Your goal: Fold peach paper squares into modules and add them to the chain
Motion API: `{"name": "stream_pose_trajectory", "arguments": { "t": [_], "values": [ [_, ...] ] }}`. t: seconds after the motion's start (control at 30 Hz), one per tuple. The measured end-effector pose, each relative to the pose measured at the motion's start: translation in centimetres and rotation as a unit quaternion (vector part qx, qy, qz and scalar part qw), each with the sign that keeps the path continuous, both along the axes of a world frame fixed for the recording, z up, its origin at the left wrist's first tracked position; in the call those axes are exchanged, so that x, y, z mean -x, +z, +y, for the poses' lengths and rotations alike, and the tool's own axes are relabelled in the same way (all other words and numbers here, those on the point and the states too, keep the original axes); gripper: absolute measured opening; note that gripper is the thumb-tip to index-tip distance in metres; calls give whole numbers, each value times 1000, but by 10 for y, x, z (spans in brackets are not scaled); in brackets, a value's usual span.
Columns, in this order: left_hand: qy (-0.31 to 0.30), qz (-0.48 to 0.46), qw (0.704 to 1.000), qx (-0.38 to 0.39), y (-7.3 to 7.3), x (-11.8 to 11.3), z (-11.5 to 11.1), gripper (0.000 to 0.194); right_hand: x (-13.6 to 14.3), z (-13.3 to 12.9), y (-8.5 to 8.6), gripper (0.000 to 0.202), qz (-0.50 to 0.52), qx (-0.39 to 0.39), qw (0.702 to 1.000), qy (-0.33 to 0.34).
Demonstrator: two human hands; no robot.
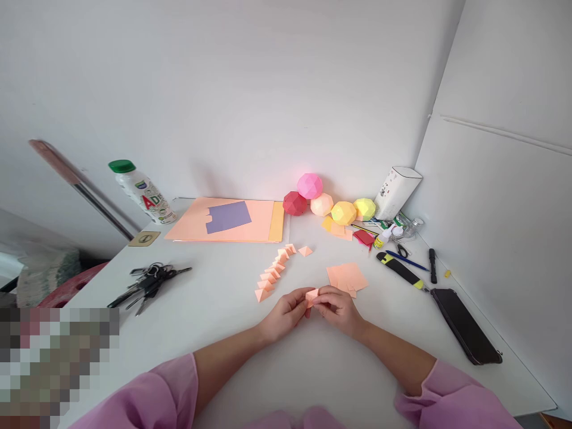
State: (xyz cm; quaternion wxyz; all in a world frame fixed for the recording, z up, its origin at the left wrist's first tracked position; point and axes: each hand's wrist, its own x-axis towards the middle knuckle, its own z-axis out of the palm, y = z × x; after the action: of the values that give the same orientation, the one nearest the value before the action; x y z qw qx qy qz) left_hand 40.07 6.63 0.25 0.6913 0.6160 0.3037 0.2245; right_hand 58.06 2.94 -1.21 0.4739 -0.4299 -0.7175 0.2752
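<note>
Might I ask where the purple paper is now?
In the head view, the purple paper lies left of centre atop peach sheets, right of the green-capped bottle.

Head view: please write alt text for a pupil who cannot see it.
The left hand and right hand hold a folded peach piece over a white table. Beyond are a row of similar pieces and faceted balls; keys lie left, a phone right.

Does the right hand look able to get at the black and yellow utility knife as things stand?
Probably yes: nothing upright seems to block the right hand from the utility knife, though it would likely first release the small peach folded paper piece.
</note>
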Motion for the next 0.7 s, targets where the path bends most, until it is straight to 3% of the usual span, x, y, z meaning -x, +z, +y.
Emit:
{"name": "stream_pose_trajectory", "arguments": {
  "t": [0.3,0.47,0.7],
  "values": [
    [-13,11,998,-55,3,2,-1,38,-1,-1,2,14,119,181,976,2],
    [-1,18,998,-63,-7,0,-1,40,0,-1,3,21,154,248,956,-15],
    [19,10,997,-75,-15,0,-2,41,2,-1,9,26,113,269,956,-8]
  ]
}}
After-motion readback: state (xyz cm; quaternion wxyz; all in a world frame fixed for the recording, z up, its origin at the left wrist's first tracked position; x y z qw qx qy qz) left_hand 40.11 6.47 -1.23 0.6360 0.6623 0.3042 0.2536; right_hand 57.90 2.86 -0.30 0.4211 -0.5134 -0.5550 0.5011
